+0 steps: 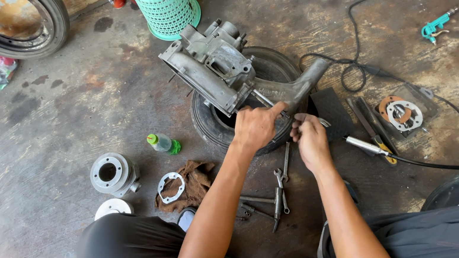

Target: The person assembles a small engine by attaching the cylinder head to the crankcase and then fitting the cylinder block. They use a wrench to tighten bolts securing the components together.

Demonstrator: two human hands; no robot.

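While on the tyre (209,121), both hands (253,127) at engine casing (208,65).

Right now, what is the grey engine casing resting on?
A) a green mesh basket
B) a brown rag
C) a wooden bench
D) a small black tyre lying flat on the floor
D: the engine casing sits across the small black tyre on the concrete floor, with both hands at its protruding shaft.

Your two bare forearms reaching far and converging mid-scene, your left hand (255,126) loosely fisted with index finger pointing far-right, your right hand (310,140) just beside it, fingers curled inward.
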